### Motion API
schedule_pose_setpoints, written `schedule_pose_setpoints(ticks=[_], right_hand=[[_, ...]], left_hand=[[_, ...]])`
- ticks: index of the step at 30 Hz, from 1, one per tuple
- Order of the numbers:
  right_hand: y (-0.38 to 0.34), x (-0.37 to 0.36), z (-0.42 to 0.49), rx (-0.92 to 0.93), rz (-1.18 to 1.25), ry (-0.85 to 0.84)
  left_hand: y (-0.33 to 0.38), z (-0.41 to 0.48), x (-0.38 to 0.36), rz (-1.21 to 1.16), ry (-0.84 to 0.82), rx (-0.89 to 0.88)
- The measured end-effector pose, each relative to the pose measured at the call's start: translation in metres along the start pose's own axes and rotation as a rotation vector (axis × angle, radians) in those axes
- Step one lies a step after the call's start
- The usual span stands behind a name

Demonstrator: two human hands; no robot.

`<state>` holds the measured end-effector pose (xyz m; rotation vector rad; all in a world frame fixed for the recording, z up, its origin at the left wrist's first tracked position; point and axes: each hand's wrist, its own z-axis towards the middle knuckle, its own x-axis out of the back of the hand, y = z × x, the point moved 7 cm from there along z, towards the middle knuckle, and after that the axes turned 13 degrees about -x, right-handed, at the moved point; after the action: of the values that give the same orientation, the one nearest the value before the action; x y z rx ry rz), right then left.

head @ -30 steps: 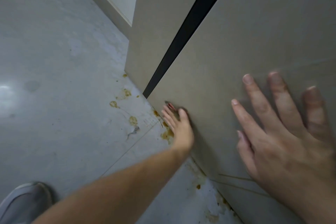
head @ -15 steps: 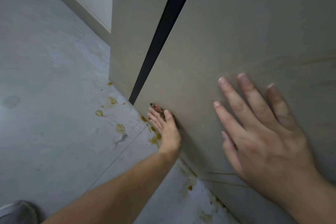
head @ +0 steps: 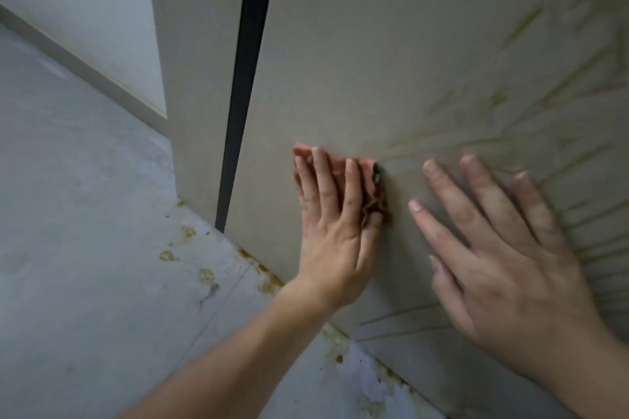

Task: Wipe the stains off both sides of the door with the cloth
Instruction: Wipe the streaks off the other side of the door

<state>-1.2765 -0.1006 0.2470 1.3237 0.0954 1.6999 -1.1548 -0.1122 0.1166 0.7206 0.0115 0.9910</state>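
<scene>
We press the cloth [head: 369, 187] flat on the door [head: 391, 61], low down, with our left hand [head: 332, 231], fingers straight and a little apart. Our right hand [head: 503, 258] lies flat on the door beside it, fingers spread, holding nothing. Yellow streaks [head: 497, 99] cover the door on the right, so we think this side is only partly done. We cannot see the other side. Brown spots [head: 206, 274] dot the floor [head: 85, 248].

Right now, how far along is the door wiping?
Done: the beige door panel looks streak-free left of the crumpled pink cloth. In hand: the left hand presses it flat; the right hand braces alongside. Left: yellowish streaks upper right, and the unseen other side.
</scene>
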Motion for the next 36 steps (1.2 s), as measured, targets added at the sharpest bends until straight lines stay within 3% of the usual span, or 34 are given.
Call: schedule_pose_setpoints(ticks=[2,8,14,18,21,26,29,33,36], right_hand=[[0.004,0.002,-0.002,0.005,0.002,0.002],[0.014,0.009,-0.006,-0.007,0.023,0.026],[0.035,0.023,-0.011,-0.06,0.031,0.081],[0.049,0.032,-0.016,-0.081,0.016,0.12],[0.052,0.035,-0.017,-0.089,0.022,0.13],[0.068,0.045,-0.019,-0.118,0.018,0.148],[0.078,0.048,-0.023,-0.115,0.007,0.148],[0.076,0.048,-0.023,-0.133,0.035,0.154],[0.076,0.049,-0.023,-0.141,0.054,0.157]], left_hand=[[0.002,0.001,0.0,-0.002,0.007,0.002],[-0.019,0.099,0.059,0.011,0.27,0.109],[0.039,0.02,0.0,-0.012,-0.028,-0.024],[0.033,0.091,0.038,0.053,0.101,-0.093],[0.042,0.123,0.05,0.045,0.227,-0.018],[0.091,0.034,-0.01,0.026,-0.03,-0.137],[0.088,0.072,0.008,0.056,0.019,-0.165],[0.087,0.17,0.066,0.091,0.235,-0.124],[0.102,0.158,0.055,0.094,0.166,-0.142]])
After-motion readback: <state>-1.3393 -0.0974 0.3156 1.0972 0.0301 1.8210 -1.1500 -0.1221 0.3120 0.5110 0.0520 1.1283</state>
